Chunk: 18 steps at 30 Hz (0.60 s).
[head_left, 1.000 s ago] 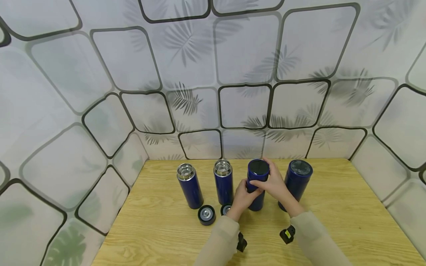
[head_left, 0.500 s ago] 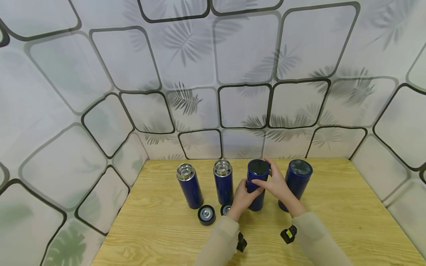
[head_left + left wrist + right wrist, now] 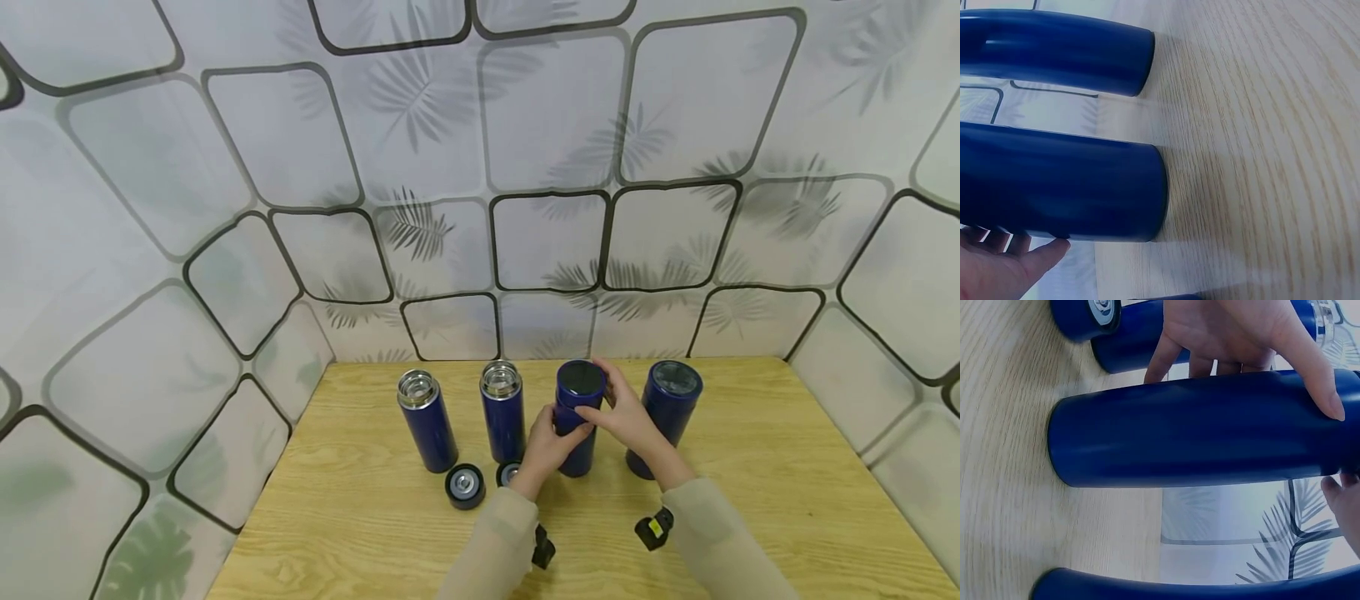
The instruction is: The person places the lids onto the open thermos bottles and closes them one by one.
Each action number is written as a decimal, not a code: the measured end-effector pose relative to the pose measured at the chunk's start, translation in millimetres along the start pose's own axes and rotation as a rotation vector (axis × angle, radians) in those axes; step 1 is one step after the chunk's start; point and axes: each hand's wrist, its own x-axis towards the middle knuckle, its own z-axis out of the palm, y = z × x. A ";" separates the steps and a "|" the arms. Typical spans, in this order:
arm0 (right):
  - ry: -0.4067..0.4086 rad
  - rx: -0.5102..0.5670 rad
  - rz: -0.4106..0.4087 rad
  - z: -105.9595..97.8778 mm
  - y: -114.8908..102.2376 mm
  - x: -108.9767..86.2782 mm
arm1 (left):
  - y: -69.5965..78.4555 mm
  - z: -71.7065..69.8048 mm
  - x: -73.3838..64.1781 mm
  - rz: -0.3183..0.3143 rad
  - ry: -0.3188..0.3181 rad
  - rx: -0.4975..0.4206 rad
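A dark blue thermos (image 3: 576, 454) stands upright on the table. My left hand (image 3: 551, 450) grips its body, with the thumb across the front in the right wrist view. Around the capped top, my right hand (image 3: 626, 417) holds the lid (image 3: 581, 382) between thumb and fingers. In the left wrist view the thermos (image 3: 1066, 181) lies across the middle, with the left hand (image 3: 1007, 269) at its side. The right wrist view shows the left hand (image 3: 1229, 337) on the thermos body (image 3: 1191, 434) and part of the right hand (image 3: 1344, 506) at the lid end.
Two uncapped thermoses (image 3: 431, 429) (image 3: 504, 421) with steel necks stand to the left. In front of them lie two black-rimmed lids (image 3: 466, 486) (image 3: 507, 473), one partly behind the left wrist. A capped thermos (image 3: 667, 417) stands to the right. A patterned backdrop (image 3: 555, 242) surrounds the wooden table (image 3: 345, 517).
The right thumb has slid slightly to the right across the front of the thermos lid, and the right wrist has shifted a little right. The left hand keeps its grip on the body.
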 end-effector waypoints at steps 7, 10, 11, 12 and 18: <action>0.090 -0.171 0.057 5.3 -5.2 4.6 | -0.1 -0.7 0.1 0.009 0.004 0.013; 0.073 -0.191 0.076 3.9 -7.7 4.1 | -1.0 -0.7 -0.2 0.011 -0.001 0.017; 0.058 -0.183 0.083 2.6 -7.7 3.8 | -1.5 -0.6 -0.2 0.013 -0.003 0.019; 0.041 -0.162 0.081 1.0 -7.8 3.5 | -1.9 -0.6 -0.5 0.013 -0.005 0.021; -0.089 0.047 0.020 -10.2 -5.8 2.8 | -2.5 0.6 -1.1 -0.003 -0.008 0.010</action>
